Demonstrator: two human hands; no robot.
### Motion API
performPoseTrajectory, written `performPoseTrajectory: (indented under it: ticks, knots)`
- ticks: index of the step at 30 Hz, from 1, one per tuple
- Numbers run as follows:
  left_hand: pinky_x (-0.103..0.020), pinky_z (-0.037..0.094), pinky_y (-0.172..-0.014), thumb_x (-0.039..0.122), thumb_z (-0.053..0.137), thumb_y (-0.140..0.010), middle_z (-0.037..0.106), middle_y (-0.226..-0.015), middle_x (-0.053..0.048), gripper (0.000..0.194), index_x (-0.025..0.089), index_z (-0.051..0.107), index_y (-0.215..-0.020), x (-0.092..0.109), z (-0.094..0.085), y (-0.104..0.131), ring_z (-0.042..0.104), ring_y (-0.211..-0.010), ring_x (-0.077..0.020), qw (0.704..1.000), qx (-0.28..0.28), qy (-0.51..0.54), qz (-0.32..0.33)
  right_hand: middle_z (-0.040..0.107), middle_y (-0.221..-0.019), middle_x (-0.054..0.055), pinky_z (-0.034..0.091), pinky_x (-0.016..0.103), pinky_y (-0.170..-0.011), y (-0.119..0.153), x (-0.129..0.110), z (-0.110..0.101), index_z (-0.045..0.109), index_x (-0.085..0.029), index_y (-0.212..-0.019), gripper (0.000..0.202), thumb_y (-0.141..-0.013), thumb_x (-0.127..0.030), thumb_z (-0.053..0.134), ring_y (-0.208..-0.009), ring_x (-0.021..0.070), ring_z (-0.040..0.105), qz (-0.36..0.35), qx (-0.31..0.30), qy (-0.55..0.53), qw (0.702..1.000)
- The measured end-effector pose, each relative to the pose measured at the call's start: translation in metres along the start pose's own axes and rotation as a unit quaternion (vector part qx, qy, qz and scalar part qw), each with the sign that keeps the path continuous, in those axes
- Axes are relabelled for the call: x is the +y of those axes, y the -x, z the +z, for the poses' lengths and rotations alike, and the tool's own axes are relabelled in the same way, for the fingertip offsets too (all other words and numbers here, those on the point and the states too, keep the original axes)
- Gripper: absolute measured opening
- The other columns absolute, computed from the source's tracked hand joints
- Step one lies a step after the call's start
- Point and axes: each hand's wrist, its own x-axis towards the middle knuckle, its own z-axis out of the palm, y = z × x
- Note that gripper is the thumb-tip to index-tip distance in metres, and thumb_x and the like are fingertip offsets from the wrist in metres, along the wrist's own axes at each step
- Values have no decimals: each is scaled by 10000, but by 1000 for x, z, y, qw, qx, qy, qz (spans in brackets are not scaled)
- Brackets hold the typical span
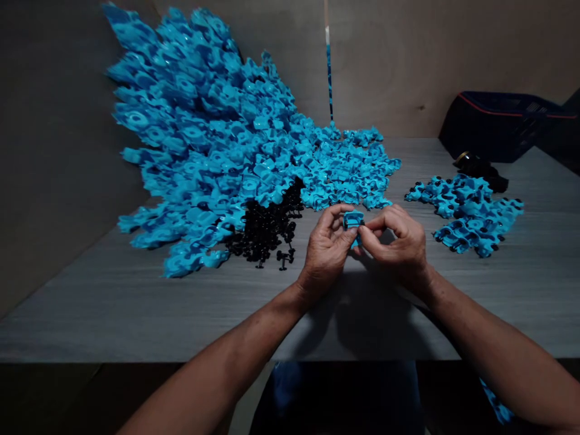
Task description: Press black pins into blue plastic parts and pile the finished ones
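Note:
Between my two hands is a small blue plastic toy car body (353,221), held just above the table with its underside towards me. A black wheel axle lies across it, with a wheel showing at each end. My left hand (327,248) is closed around the car's left side, thumb along its lower part. My right hand (393,239) pinches the right side near a black wheel with thumb and forefinger. To the left of my hands lies a heap of loose black wheel axles (265,232).
A large pile of blue car bodies (203,133) climbs the back left corner. Blue cars with black wheels (475,214) lie in a group at right. Behind them are a dark object (483,171) and a dark blue basket (489,124). The grey table (136,320) ends before my lap.

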Motion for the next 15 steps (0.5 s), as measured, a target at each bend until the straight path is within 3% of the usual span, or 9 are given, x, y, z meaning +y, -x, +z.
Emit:
performPoseTrajectory:
  ticks: [4, 15]
  knots:
    - [-184, 537, -616, 248, 728, -826, 646, -935, -11, 311, 212, 592, -1103, 1, -2, -1, 645, -767, -114, 999, 18, -40, 22, 548, -557, -32, 407, 310, -633, -1, -1, -1, 548, -222, -623, 207, -800, -138, 618, -567, 140, 504, -15, 18, 8, 1000]
    - [-196, 528, -611, 229, 716, -829, 665, -928, -13, 276, 211, 633, -1092, 3, -1, 0, 652, -746, -119, 998, -1, -55, 38, 540, -557, -29, 406, 314, -640, 0, 3, 0, 533, -221, -609, 212, -787, -139, 613, -561, 139, 493, -14, 3, 2, 1000]
